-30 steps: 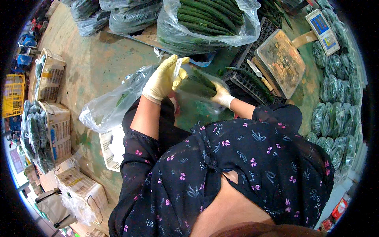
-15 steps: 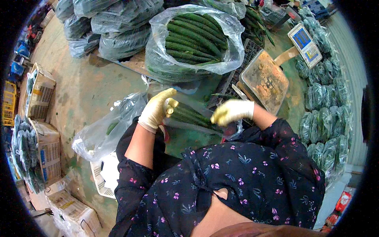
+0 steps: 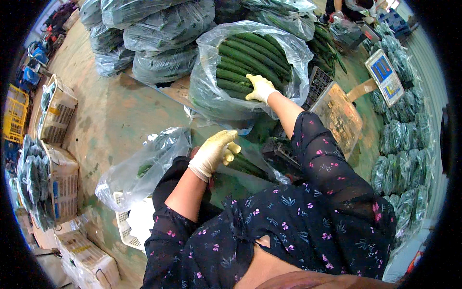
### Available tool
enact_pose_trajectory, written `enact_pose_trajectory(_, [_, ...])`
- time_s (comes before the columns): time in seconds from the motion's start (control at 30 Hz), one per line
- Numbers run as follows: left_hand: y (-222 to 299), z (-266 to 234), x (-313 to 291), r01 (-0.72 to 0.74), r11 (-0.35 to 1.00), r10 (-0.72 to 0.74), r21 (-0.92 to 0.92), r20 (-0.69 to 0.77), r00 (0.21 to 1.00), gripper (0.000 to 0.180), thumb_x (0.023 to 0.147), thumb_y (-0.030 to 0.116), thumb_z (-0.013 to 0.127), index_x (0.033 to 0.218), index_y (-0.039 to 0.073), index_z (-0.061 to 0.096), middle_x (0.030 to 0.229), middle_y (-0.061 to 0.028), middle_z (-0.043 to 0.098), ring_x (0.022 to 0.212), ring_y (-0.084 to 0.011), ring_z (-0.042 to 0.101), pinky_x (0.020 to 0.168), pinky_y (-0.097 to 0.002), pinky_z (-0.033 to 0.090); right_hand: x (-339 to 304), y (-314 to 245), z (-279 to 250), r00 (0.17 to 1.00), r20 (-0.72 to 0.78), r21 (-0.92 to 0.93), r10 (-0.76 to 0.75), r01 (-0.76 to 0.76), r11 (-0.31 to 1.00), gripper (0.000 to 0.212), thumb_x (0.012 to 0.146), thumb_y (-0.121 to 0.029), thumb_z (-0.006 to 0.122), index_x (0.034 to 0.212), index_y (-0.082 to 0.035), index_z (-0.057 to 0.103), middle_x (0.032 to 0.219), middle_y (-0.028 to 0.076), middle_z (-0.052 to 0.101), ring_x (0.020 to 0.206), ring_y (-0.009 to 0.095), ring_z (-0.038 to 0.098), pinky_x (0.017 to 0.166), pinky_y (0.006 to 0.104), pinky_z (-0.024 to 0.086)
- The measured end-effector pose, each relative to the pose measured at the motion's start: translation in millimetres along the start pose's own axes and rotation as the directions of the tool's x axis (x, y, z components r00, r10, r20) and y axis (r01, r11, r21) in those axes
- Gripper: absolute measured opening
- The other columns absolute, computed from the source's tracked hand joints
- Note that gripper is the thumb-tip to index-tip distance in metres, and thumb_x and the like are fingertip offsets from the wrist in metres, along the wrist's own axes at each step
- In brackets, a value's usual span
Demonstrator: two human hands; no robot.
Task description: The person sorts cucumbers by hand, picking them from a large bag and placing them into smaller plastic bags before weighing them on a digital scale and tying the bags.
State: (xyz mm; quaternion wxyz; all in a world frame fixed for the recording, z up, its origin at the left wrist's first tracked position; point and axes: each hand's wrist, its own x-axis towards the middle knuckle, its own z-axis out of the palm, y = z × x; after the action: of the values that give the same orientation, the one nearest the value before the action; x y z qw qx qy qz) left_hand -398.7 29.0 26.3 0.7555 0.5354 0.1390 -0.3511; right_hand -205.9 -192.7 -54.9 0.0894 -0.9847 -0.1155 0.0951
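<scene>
Prob mid-bagging: L hand (image 3: 215, 151) gripping clear bag (image 3: 252, 166), R hand (image 3: 262, 90) spread open on cukes (image 3: 255, 55) in big bag (image 3: 207, 100), next likely needs closing round one.

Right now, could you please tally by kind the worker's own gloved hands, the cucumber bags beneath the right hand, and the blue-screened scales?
Gloved hands (left hand, right hand): 2
Large open cucumber bag: 1
Blue-screened scale: 1
Total: 4

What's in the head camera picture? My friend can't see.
A person's gloved right hand is over long green cucumbers in a big clear bag; the curled, gloved left hand is at a smaller cucumber bag. A scale stands nearby.
</scene>
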Motion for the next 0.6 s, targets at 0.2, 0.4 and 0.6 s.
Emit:
enact_pose_trajectory(0.2, [2, -3, -1, -0.018, 1.0, 0.017, 0.023, 0.034, 0.999, 0.037, 0.087, 0.037, 0.058, 0.113, 0.01, 0.056, 0.076, -0.0057, 0.061, 0.046, -0.009, 0.048, 0.039, -0.0204, 0.037, -3, -2, -37, 0.984, 0.038, 0.014, -0.176, 0.176, 0.984, 0.078, 0.067, -0.024, 0.066, 0.137, -0.013, 0.034, 0.112, 0.019, 0.06, 0.098, 0.034, 0.06, 0.085, 0.0398, 0.048])
enact_pose_trajectory(0.4, [-5, -10, 5, -0.022, 0.999, 0.023, -0.049, 0.021, 1.0, 0.035, 0.088, 0.034, 0.056, 0.113, 0.009, 0.056, 0.076, -0.0057, 0.061, 0.045, -0.0093, 0.048, 0.036, -0.02, 0.036, -55, 32, -86, 0.936, 0.257, 0.757, -0.242, -0.039, 0.653, 0.063, 0.078, -0.02, 0.059, 0.136, -0.009, 0.038, 0.087, 0.01, 0.062, 0.073, 0.017, 0.06, 0.067, 0.0277, 0.048])
enact_pose_trajectory(0.6, [-10, -23, -1, -0.06, 0.994, 0.066, -0.094, 0.063, 0.996, 0.041, 0.092, 0.04, 0.048, 0.115, 0.006, 0.054, 0.076, -0.0075, 0.063, 0.044, -0.0089, 0.048, 0.035, -0.0206, 0.037, -201, 34, -127, 0.883, 0.396, 0.915, -0.252, -0.403, 0.027, 0.047, 0.085, -0.029, 0.057, 0.122, -0.006, 0.042, 0.077, 0.009, 0.058, 0.048, 0.008, 0.05, 0.036, 0.018, 0.039])
